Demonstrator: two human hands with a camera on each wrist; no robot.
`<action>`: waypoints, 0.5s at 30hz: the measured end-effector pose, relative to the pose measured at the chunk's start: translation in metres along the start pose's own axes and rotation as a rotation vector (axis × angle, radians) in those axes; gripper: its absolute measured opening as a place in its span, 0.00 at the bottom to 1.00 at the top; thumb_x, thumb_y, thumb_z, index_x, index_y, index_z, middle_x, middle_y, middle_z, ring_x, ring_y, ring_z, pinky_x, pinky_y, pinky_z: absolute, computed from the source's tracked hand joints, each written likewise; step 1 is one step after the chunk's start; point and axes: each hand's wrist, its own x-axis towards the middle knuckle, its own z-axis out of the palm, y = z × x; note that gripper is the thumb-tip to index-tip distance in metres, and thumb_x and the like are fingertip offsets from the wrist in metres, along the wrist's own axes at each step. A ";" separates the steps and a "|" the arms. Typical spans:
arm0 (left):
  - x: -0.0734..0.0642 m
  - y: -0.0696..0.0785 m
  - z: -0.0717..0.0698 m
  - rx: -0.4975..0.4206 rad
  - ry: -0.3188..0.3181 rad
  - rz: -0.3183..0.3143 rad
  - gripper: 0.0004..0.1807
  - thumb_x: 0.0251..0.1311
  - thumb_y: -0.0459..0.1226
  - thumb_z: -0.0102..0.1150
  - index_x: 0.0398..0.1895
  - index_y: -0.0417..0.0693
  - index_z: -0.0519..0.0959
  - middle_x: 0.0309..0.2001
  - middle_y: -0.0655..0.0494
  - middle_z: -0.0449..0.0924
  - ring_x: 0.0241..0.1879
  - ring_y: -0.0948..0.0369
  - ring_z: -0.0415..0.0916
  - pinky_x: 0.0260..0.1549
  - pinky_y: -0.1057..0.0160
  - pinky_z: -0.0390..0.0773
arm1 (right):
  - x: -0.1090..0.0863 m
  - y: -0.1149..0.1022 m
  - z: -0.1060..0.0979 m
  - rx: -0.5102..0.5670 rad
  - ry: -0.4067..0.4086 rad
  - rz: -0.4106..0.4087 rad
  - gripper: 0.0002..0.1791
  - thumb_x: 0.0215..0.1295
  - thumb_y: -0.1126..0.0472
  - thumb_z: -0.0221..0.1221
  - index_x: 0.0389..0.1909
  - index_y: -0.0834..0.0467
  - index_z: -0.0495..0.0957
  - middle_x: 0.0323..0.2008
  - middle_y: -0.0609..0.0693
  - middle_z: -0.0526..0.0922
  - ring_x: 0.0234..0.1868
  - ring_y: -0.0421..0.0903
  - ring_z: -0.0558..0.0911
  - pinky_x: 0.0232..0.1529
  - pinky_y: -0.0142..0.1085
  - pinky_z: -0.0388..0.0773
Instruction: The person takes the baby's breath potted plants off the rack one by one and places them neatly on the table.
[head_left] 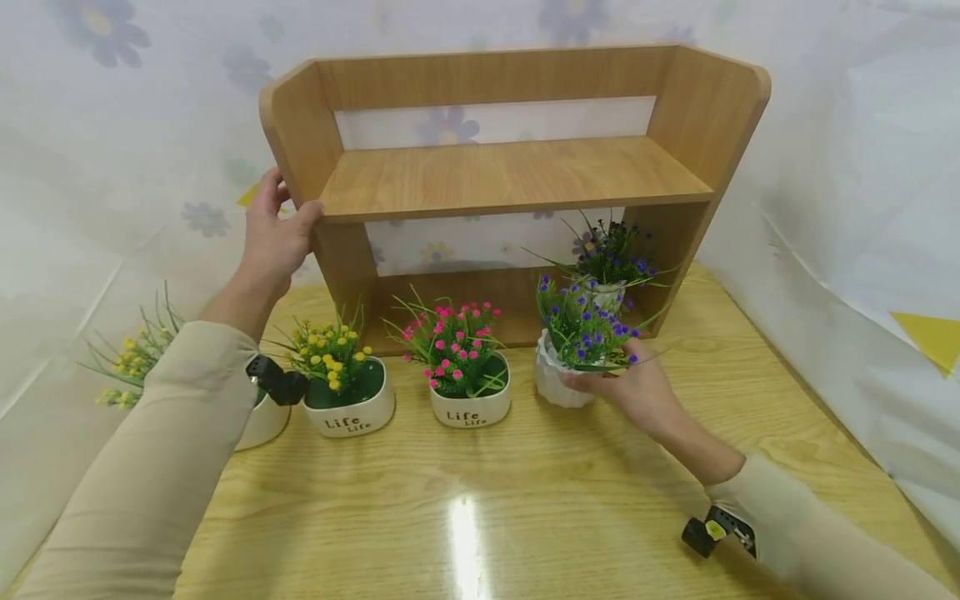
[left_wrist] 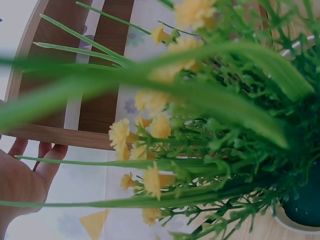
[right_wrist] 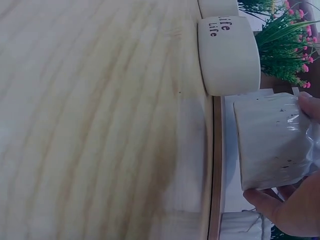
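Note:
My left hand (head_left: 272, 237) grips the left side panel of a two-tier wooden shelf (head_left: 517, 175), thumb at its front edge beside the upper board. In the left wrist view, yellow flowers (left_wrist: 160, 127) and long leaves partly screen that hand. My right hand (head_left: 641, 387) holds a potted plant with purple flowers by its white ribbed pot (head_left: 553, 379), in front of the shelf's right part. The right wrist view shows the pot's underside (right_wrist: 272, 142) raised, with fingers and thumb on opposite sides. Another purple-flowered plant (head_left: 609, 293) stands behind it on the lower tier.
Along the shelf's front stand a pink-flowered pot (head_left: 470, 408) and a yellow-flowered pot (head_left: 350, 412), both lettered "Life". A further yellow-flowered pot (head_left: 264, 423) is partly hidden by my left forearm. The wood-grain table (head_left: 570, 517) extends toward me.

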 end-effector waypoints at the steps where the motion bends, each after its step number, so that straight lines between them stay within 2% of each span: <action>1: 0.000 0.000 0.000 0.002 0.000 -0.001 0.32 0.71 0.35 0.52 0.75 0.69 0.61 0.72 0.51 0.58 0.68 0.42 0.64 0.60 0.37 0.70 | -0.001 0.002 0.000 0.000 -0.004 -0.009 0.42 0.46 0.49 0.80 0.63 0.53 0.74 0.57 0.50 0.81 0.57 0.48 0.78 0.57 0.44 0.74; 7: 0.000 -0.001 0.000 0.018 -0.005 0.000 0.33 0.72 0.36 0.52 0.76 0.69 0.60 0.73 0.50 0.58 0.68 0.42 0.63 0.60 0.37 0.70 | -0.004 0.009 0.001 0.000 -0.022 -0.048 0.41 0.46 0.51 0.80 0.63 0.52 0.75 0.57 0.47 0.82 0.59 0.48 0.77 0.61 0.47 0.70; 15: 0.000 0.000 -0.001 0.008 -0.004 0.002 0.33 0.71 0.35 0.52 0.75 0.70 0.60 0.72 0.50 0.58 0.68 0.42 0.63 0.60 0.37 0.70 | -0.004 0.015 0.005 0.011 -0.043 -0.093 0.40 0.47 0.54 0.80 0.63 0.52 0.76 0.58 0.46 0.82 0.60 0.46 0.77 0.63 0.44 0.70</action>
